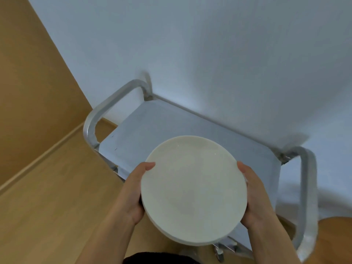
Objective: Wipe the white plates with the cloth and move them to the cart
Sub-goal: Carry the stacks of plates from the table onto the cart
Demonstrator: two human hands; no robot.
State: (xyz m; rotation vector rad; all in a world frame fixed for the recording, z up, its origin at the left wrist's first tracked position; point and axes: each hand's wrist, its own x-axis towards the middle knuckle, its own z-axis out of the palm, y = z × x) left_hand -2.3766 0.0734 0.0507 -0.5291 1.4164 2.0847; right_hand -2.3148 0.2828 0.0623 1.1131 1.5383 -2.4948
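A stack of white plates (192, 189) hovers above the metal cart (144, 128), over its near half. My left hand (133, 191) grips the stack's left edge, thumb on the top rim. My right hand (255, 197) grips the right edge the same way. The fingers under the stack are hidden. The cart's flat grey top shelf carries nothing that I can see. No cloth is in view.
The cart stands against a pale wall (209, 54). Curved metal handles rise at its left end (106, 109) and right end (308, 187). A caster wheel (219, 253) shows below the stack. Wooden floor (47, 197) lies to the left.
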